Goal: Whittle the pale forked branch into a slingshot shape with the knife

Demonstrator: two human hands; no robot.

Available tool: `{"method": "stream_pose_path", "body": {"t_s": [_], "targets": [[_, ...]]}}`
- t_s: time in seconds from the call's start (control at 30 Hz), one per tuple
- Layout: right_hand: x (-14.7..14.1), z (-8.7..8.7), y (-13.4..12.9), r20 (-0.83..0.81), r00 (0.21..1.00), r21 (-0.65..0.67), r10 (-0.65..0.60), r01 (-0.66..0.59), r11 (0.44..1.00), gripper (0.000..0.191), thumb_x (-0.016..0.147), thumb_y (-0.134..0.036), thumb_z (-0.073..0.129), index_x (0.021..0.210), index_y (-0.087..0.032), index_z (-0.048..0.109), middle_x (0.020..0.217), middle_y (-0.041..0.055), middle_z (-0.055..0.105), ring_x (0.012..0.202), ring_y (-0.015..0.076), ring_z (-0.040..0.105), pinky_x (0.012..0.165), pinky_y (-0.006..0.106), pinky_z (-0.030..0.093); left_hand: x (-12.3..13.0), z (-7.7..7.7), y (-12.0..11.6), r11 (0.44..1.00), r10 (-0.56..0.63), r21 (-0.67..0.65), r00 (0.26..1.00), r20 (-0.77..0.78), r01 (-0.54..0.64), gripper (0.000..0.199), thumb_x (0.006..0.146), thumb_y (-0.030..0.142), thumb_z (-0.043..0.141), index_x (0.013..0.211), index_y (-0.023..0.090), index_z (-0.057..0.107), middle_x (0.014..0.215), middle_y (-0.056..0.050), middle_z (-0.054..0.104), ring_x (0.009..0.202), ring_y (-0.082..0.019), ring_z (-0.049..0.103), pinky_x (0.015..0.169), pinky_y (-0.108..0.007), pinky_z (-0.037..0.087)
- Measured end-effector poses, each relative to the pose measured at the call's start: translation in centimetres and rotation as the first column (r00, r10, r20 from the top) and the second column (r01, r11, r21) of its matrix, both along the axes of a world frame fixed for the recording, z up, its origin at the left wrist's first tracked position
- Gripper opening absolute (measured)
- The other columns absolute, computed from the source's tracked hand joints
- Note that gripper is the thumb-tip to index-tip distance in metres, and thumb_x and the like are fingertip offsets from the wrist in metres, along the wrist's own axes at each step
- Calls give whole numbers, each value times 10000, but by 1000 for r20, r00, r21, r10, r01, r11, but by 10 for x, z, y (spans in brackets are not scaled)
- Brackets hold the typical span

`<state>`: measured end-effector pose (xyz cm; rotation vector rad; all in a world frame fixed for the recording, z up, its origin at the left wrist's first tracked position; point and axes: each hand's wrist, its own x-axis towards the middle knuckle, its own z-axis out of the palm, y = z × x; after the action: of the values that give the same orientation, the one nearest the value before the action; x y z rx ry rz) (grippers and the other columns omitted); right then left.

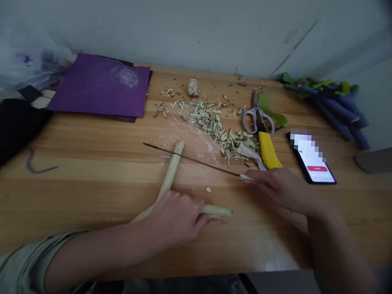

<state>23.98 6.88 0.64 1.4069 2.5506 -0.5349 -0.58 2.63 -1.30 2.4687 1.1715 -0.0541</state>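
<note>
While the left hand point(179, 214) closes round a peeled forked stick point(169, 172), the right hand point(282, 189) pinches a thin dark tool point(201, 163) across its far end, near shavings point(214, 128).

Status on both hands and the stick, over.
Left hand gripping forked stick. Right hand holding thin dark rod, crossing stick's far prong. Shavings pile beyond; loose chip between hands.

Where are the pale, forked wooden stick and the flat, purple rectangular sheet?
Pale, forked wooden stick point(170, 172): head view, on its upper prong.
Flat, purple rectangular sheet point(101, 86): head view, near its middle.
</note>
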Motion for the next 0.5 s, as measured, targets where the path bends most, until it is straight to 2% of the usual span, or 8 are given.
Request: {"method": "stream_pose_path", "body": {"t_s": [0.1,0.2,0.27,0.37,0.5], "targets": [[-19,-7,-4,37,999,45,38,-40,998,318,899,-328,272,838,-201,558,601,18,589,566,145,539,515,247,275,0,1,1,1000,-16,-25,1000,-8,16,423,866,451,272,791,175,582,680,-69,663,570,-229,613,496,-319,414],[-39,-17,-8,74,997,154,2,-13,988,321,899,-344,272,802,-203,544,564,13,590,503,138,512,489,260,212,1,4,0,998,-9,-57,1000,-13,8,459,871,465,235,769,175,576,683,-67,665,574,-222,614,497,-317,418],[-47,-23,-10,69,998,187,-16,2,982,333,901,-353,266,781,-201,536,571,15,602,495,135,508,487,266,191,3,6,-5,994,-71,-83,997,-7,71,409,866,444,274,771,180,572,665,-56,661,562,-214,609,503,-318,426],[-55,-25,-13,42,999,177,-8,1,984,331,903,-356,266,799,-199,538,599,18,617,503,132,511,490,271,181,9,7,-16,974,-183,-132,982,34,186,325,847,417,345,796,179,561,677,-38,656,554,-199,600,513,-320,439],[-53,-19,-11,-9,1000,108,14,-13,994,336,906,-353,264,781,-199,536,601,15,604,520,123,500,497,264,199,14,6,-27,969,-199,-137,978,63,206,290,836,397,375,797,170,551,695,-43,650,570,-208,596,501,-320,433]]}}
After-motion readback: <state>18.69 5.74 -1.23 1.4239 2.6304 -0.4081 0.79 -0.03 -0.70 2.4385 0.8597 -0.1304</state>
